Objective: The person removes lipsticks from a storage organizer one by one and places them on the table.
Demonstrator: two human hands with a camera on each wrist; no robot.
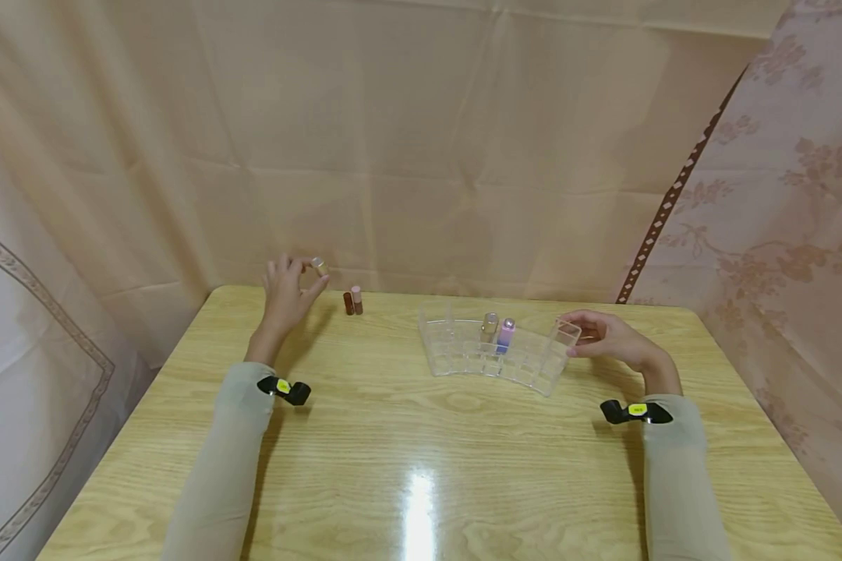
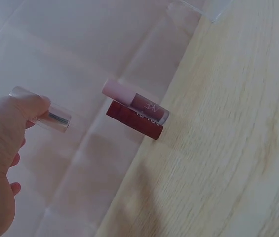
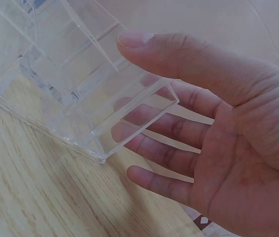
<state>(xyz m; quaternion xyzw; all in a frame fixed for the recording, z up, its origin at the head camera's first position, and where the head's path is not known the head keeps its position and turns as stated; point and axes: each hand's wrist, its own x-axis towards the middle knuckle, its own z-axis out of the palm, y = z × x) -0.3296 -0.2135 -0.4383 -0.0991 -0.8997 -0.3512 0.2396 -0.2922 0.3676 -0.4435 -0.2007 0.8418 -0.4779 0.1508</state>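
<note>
Nearest is the pale yellow wood-grain table (image 1: 351, 475), a bright reflection on its front part, with the person's 2 forearms reaching over it in light beige sleeves (image 1: 214, 475), a small black camera (image 1: 291, 389) at each wrist. Farther along, right of centre, sits a clear plastic curved organizer with many compartments (image 1: 463, 360). The right hand (image 1: 606, 336) holds its right end — thumb on one side, fingers apart from each other on the other, seen partly through the wall. Inside stand 2 tubes side by side: a shiny gold cylindrical tube (image 1: 489, 325) and, to its right, a pink-to-blue cylindrical tube (image 1: 506, 336); their exact compartments are hard to tell. Near the table's far edge, well left of the organizer, a dark red cylindrical tube (image 1: 348, 303) and a pink-capped mauve tube (image 1: 357, 301) stand upright, just beside each other. Left of these 2, the left hand (image 1: 286, 292) pinches a small gold tube with a clear casing (image 1: 320, 267) between thumb and forefinger, raised and tilted — behind it hangs a beige curtain (image 1: 421, 156).
</note>
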